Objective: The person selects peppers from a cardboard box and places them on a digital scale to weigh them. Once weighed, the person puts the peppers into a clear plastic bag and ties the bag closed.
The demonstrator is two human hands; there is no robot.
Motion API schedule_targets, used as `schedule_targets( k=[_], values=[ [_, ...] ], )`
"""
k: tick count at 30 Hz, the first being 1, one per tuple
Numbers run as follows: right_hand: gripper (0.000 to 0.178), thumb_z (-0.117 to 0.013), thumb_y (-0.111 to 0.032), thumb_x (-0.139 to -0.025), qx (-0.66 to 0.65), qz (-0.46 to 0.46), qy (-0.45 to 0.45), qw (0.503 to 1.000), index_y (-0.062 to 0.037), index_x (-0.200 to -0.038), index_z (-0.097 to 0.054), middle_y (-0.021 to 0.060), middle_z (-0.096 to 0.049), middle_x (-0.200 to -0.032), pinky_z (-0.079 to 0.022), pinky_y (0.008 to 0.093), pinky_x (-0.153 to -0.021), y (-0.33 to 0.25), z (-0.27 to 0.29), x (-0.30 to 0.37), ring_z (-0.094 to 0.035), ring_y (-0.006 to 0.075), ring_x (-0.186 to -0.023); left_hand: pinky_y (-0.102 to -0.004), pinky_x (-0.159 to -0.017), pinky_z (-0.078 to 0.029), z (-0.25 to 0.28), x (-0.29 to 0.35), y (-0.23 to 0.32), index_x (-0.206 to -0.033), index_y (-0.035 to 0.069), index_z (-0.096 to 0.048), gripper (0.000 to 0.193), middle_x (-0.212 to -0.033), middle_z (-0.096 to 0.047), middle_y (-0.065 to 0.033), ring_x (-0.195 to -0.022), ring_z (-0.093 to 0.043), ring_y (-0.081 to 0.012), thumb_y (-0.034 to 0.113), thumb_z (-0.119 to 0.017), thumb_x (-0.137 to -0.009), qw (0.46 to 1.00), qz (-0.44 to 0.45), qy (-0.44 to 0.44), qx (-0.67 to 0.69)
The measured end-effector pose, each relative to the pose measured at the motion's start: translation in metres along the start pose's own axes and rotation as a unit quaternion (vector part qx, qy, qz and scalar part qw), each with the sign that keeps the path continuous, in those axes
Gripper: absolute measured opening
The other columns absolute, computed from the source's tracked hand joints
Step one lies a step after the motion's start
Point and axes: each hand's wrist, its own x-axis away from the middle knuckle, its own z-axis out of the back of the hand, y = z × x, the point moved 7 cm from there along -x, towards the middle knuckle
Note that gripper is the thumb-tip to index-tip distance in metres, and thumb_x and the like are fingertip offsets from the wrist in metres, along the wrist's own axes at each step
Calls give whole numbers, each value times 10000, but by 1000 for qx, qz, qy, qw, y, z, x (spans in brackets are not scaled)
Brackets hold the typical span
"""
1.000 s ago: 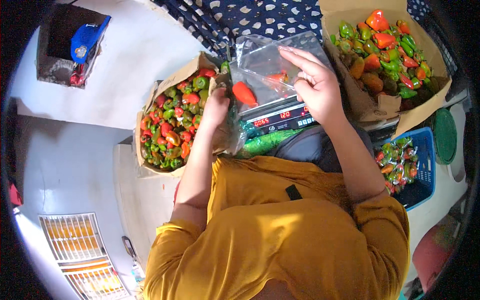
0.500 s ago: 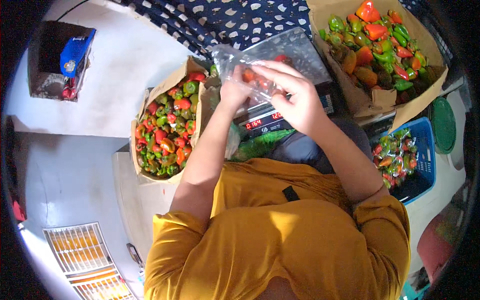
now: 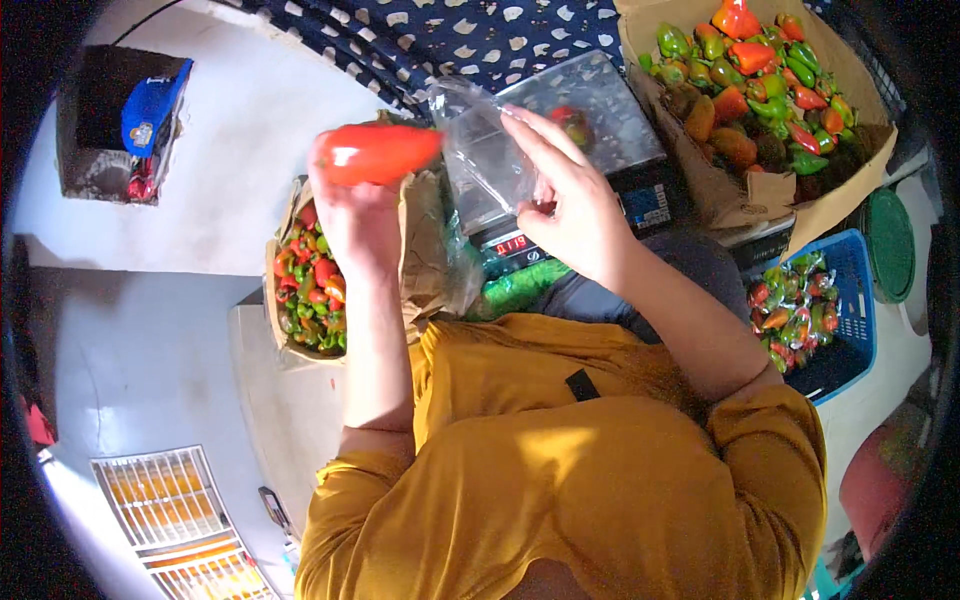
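Note:
My left hand (image 3: 357, 220) is closed around a large, elongated red pepper (image 3: 378, 154), raised in front of the left-hand box of peppers. My right hand (image 3: 575, 205) pinches the edge of a clear plastic bag (image 3: 488, 160), which hangs between my two hands over a digital scale (image 3: 605, 95). A red and dark green pepper (image 3: 571, 125) lies on the scale's shiny plate. The scale's red display (image 3: 512, 246) is lit, partly below my right hand. The bag looks flat, with no pepper visible in it.
On the left stands a cardboard box of small peppers (image 3: 310, 290), beside crumpled brown paper (image 3: 425, 240). A larger cardboard box of peppers (image 3: 760, 190) is at the far right. Below it, a blue crate (image 3: 850, 340) holds bagged peppers, next to a green lid (image 3: 889, 248).
My left hand has moved left, away from the bag and the scale, and now shows a large red pepper in its grip. My right hand stays near its place with the bag.

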Motion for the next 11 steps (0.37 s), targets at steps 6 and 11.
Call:
schedule_targets(
  k=[6, 11],
  values=[
    [734, -551, 50, -666, 26, 78, 18, 996, -15, -1372, -363, 166, -389, -1390, -497, 361, -865, -22, -15, 11, -521, 346, -1125, -304, -928, -424, -53, 28, -26, -1268, 23, -406, 566, -1166, -504, -88, -1090, -506, -168, -11, -572, -729, 915, 109, -246, -300],
    [744, -549, 46, -659, 73, 117, -39, 990, -68, -1375, -384, 110, -315, -1456, -511, 349, -872, -24, -38, 26, -501, 306, -1191, -405, -974, -411, -64, 23, -53, -1360, 127, -402, 589, -1328, -485, -167, -1133, -544, -322, 158, -634, -820, 829, 45, -349, -434]
  ],
)
